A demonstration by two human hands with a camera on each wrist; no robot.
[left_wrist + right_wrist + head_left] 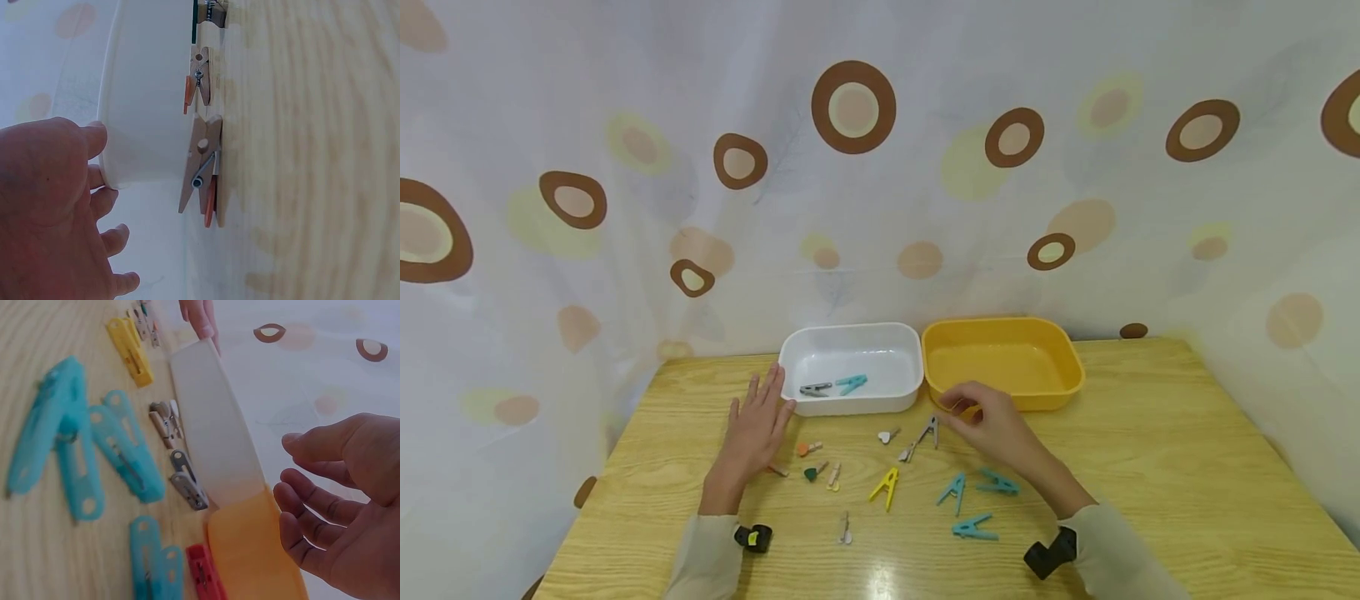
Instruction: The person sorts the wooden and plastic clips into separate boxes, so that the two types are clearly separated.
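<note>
My left hand (754,432), fingers spread, touches the left end of the white basin (857,412); the thumb lies at its rim in the left wrist view. Inside that basin are a grey clothespin (815,389) and a teal clothespin (852,383). My right hand (988,421) hovers by the front of the yellow basin (1052,401), fingers loosely bent. Nothing shows between its fingers (312,531) in the right wrist view. Closest to it on the table is another grey clothespin (932,429). A red clothespin (205,573) by the yellow basin is hidden under the hand in the head view.
On the wooden table (1187,467) lie several teal clothespins (973,528), a yellow clothespin (886,487) and several small wooden clothespins with heart decorations (812,472). One wooden clothespin (203,169) is near my left hand. A patterned curtain (925,208) hangs behind both basins.
</note>
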